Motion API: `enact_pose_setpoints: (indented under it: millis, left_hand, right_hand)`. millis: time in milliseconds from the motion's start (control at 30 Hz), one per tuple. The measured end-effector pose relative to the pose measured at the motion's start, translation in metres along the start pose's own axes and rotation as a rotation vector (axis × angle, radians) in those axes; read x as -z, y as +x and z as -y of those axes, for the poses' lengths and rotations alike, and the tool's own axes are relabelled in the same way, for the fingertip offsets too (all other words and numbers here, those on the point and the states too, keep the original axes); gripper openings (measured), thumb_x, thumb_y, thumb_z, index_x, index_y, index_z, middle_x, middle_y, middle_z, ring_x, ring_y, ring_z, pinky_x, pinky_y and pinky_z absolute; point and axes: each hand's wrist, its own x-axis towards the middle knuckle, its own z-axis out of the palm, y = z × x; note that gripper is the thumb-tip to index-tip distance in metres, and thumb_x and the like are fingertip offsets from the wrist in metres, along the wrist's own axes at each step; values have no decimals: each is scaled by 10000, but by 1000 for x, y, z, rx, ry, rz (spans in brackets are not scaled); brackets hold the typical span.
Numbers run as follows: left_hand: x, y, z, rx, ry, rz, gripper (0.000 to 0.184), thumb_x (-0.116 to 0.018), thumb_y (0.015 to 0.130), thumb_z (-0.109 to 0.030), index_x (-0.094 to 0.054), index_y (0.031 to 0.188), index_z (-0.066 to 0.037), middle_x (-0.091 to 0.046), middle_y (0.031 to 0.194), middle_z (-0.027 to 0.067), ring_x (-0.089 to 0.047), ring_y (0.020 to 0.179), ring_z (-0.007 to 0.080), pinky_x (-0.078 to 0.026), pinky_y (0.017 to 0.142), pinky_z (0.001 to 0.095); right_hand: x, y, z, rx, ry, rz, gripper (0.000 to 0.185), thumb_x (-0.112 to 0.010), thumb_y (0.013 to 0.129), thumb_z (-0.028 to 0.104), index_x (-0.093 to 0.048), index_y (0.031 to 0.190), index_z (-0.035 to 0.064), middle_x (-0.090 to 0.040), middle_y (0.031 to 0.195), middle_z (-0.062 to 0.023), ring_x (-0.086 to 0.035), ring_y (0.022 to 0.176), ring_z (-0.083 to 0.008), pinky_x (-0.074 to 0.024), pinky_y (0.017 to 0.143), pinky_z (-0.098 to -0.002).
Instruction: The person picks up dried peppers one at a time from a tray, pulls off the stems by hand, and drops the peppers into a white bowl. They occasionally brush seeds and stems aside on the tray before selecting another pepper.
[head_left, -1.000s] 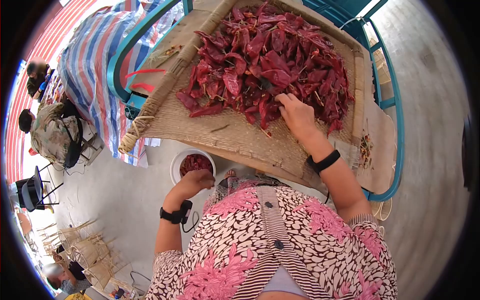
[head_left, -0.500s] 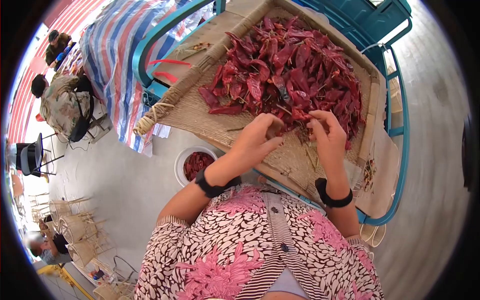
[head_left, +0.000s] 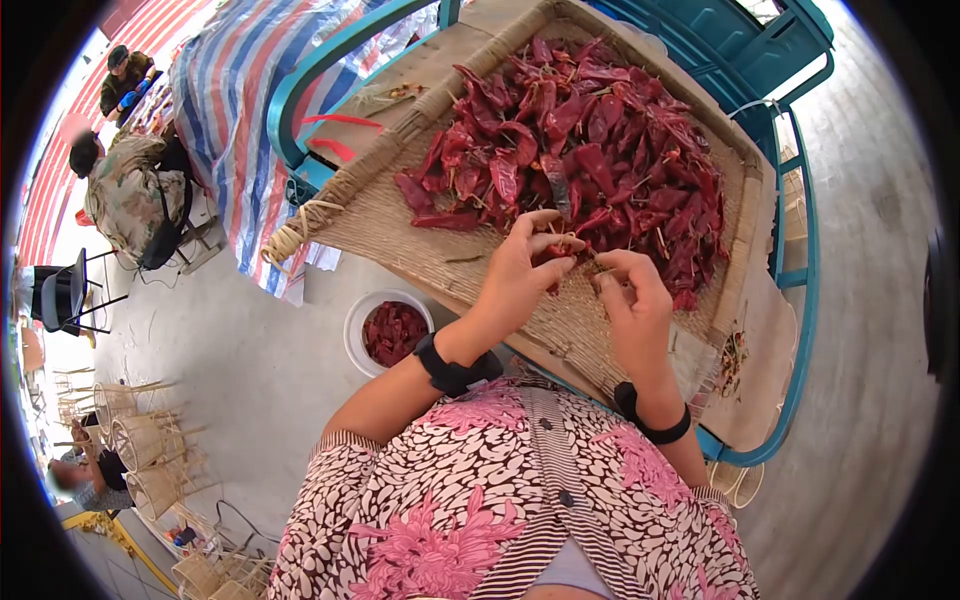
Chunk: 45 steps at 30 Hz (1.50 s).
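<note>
Dried red chili peppers lie heaped on a woven tray with a raised rim. Over the tray's near part, my left hand has its fingers closed round a red pepper. Close to its right, my right hand is pinched at the same pepper's stem end; what lies between those fingertips is too small to make out. A white bucket holding red pepper pieces stands on the floor below the tray's left front edge.
The tray rests in a blue metal frame. Left of it hangs a striped sheet. Several people sit at the far left, one in a camouflage jacket. A black chair and woven stools stand on the floor.
My left hand has come up from above the bucket to the tray and closed on a pepper. My right hand has moved from the heap toward the tray's near part, beside my left.
</note>
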Motion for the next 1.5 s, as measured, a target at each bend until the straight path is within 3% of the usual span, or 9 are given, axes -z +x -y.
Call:
enact_pose_setpoints:
  millis: [200,400,500,700,900,1000,1167,1267,1500]
  left_hand:
    - [-8,-14,4,-264,561,-9,700,-664,852,-6,-281,1438,-20,-649,1148,118,-636,949,158,-518,801,291]
    - [-2,-20,3,-228,508,68,521,-656,887,-67,-441,1359,-21,-641,1067,103,-622,977,162,-489,862,309]
    - [7,-18,8,-95,264,165,376,-618,934,-106,-523,1288,-22,-633,1028,68,-601,952,144,-479,837,286]
    - [12,-24,8,-167,412,52,221,-568,974,-106,-569,1170,-2,-629,990,59,-571,873,102,-469,762,258]
    - [3,-28,4,67,347,-18,226,-555,982,-118,-562,1160,21,-644,956,59,-575,837,89,-478,761,254]
    - [1,-30,3,-74,241,29,280,-554,991,-174,-561,1180,33,-641,963,50,-577,850,89,-478,773,250]
    - [2,-23,3,-2,24,39,303,-580,981,-215,-587,1177,17,-638,975,36,-577,870,88,-467,806,238]
    - [6,-23,8,12,1,15,280,-595,973,-197,-600,1163,7,-637,978,31,-579,878,88,-464,827,235]
    - [8,-20,10,64,-235,57,234,-584,971,-140,-596,1153,6,-651,1002,49,-603,898,110,-480,847,251]
  right_hand:
    - [-6,11,2,-116,199,107,152,-682,858,41,-670,1008,15,-590,915,-36,-562,741,-100,-469,673,-241]
    - [-10,13,-9,-85,327,81,115,-685,854,6,-664,968,7,-606,896,-21,-573,762,-76,-468,663,-221]
    - [-4,14,-6,-52,290,93,112,-689,854,9,-664,962,10,-624,895,-25,-589,767,-76,-472,658,-221]
    - [0,15,0,71,93,221,151,-701,824,-3,-666,970,20,-643,893,-54,-625,750,-118,-486,642,-238]
    - [-6,15,-1,286,-149,173,147,-694,814,-12,-655,950,27,-638,887,-82,-632,717,-164,-498,607,-271]
    - [-8,15,-6,312,-89,96,153,-688,808,-25,-647,945,29,-637,884,-88,-631,709,-185,-504,602,-286]
    - [-5,15,-2,262,-41,127,182,-689,780,-54,-634,938,18,-640,882,-87,-632,718,-193,-510,600,-290]
    - [-8,16,-6,403,-100,102,179,-683,774,-67,-620,921,13,-641,895,-84,-631,717,-171,-513,607,-269]
    - [-9,14,-2,108,160,134,113,-648,811,-54,-602,904,-10,-646,937,-82,-637,771,-137,-535,653,-261]
